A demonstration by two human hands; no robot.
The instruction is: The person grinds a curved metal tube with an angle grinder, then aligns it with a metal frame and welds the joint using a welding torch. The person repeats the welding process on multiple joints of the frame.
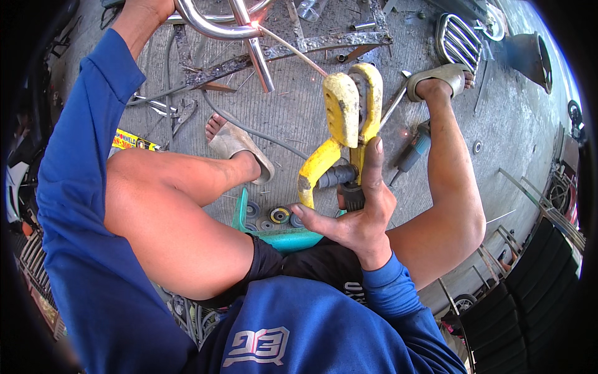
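My right hand (pixel 358 215) was clenched around the black ribbed grip of a yellow electrode holder (pixel 346 124), thumb splayed to the left and forefinger laid up along its flank. The holder was chipped, scuffed plastic, its two broad jaws shaped like a blunt clamp. From them a thin, pale welding rod (pixel 293 48) ran up and left, ending in a bright spark against the chrome tubing (pixel 240 34).

That tubing was smooth, round and mirror-bright, bent in a curve with a straight leg running down toward me. My left hand (pixel 149 7) rested at its curved part near the top edge of the view; most of the hand was cut off there, so I could not tell whether it gripped the tube or only steadied it.

The tubing lay over rusty, pitted angle-iron bars (pixel 293 50) on rough grey concrete (pixel 299 118) scored with fine parallel lines. A grey cable (pixel 249 128) snaked across the floor between my sandalled feet. An angle grinder (pixel 411 153) with a teal body lay just right of the holder, beside my right shin. A teal plastic tray (pixel 283 237) of round discs sat between my knees, just under my right hand.

Open concrete lay between the holder and the tubing, and off to the right.
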